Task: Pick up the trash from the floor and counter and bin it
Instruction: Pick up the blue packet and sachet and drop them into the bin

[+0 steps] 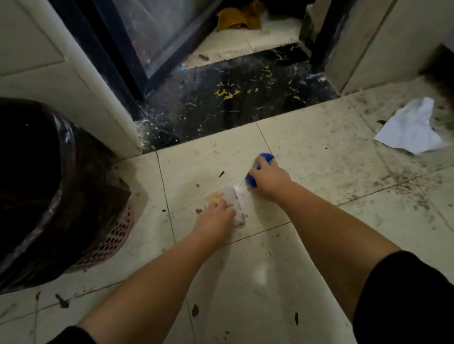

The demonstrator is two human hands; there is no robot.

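On the dirty tiled floor, my left hand point(214, 219) is down on a clear plastic wrapper point(231, 198) with its fingers closing over it. Just to the right, my right hand point(269, 178) grips a crumpled blue wrapper point(266, 158), part of which sticks out beyond my fingers. At the left stands a pink mesh bin point(112, 234) lined with a black bag point(23, 177), its mouth open toward me. A crumpled white paper point(412, 126) lies on the floor at the far right.
A dark marble threshold point(240, 99) crosses the doorway ahead, with a glass sliding door point(154, 26) to its left. A yellow cloth point(239, 17) lies beyond the threshold. White cabinet panels point(42, 57) flank the bin. Small dark scraps point(195, 309) dot the tiles.
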